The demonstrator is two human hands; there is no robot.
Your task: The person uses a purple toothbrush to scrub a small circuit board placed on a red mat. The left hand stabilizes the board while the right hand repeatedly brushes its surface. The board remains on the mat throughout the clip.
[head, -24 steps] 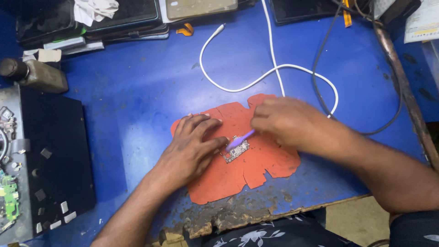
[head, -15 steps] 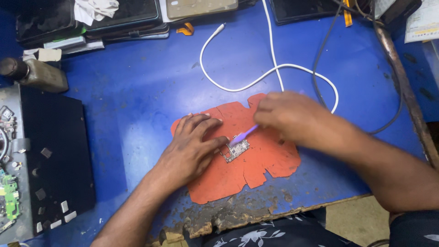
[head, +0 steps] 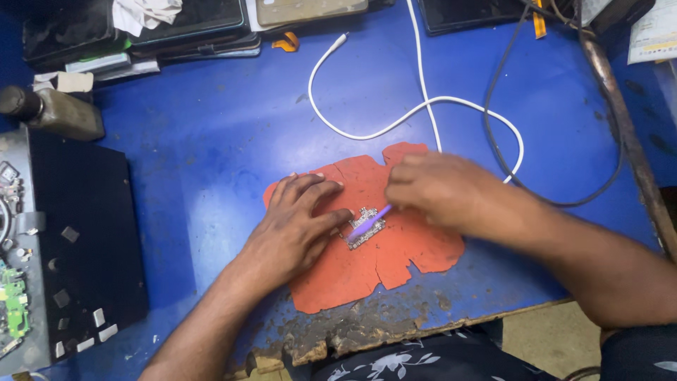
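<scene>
Almost nothing has shifted since the earlier frames: both hands stay over the orange mat (head: 367, 271), and the right hand (head: 441, 190) has only edged a touch along the small circuit board (head: 364, 228) with its tool.

That right hand is curled shut around a thin purple tool (head: 371, 219), whose tip rests on the board. The left hand (head: 300, 226) lies flat on the mat with its fingers (head: 331, 220) spread and extended, the fingertips pressing against the left edge of the board (it grips nothing, only pins the piece down).

The board sits near the middle of the mat, between the two hands. The mat itself lies on the blue desk (head: 211, 155), close to its near edge, where the surface is chipped and worn.

A white cable (head: 423, 106) loops across the desk just beyond the mat, and a black cable (head: 557, 201) curves along to the right of it. On the far left stands a dark bottle (head: 49, 113) on its side, and below it a black tray (head: 77, 240) holds small pale parts, with a green circuit board (head: 14, 310) at its left edge. Along the far edge lie stacked phones and flat devices (head: 190, 28).
</scene>
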